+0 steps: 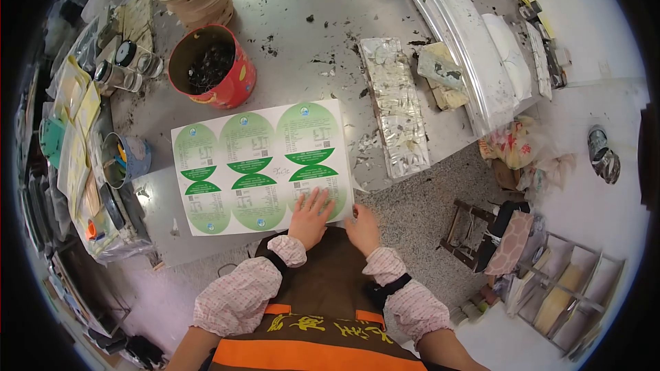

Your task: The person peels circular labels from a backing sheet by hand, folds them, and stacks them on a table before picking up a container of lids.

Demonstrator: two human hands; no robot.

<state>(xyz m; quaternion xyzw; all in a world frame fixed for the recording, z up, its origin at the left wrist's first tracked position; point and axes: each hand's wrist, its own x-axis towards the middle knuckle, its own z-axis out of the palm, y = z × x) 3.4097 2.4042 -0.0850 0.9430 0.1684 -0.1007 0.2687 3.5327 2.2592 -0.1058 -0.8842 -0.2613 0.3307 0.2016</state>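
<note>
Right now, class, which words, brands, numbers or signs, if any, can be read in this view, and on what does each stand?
No text reads clearly enough to quote.
Sheet of green labels: printed lines, too small; blue emblems and square codes show, but no readable words.
Handwritten marks on that sheet: too blurred.
Brown apron: yellow characters, too unclear.

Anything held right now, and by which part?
Left hand rests open on the label sheet; right hand is at its near right corner, grip unclear.
</note>
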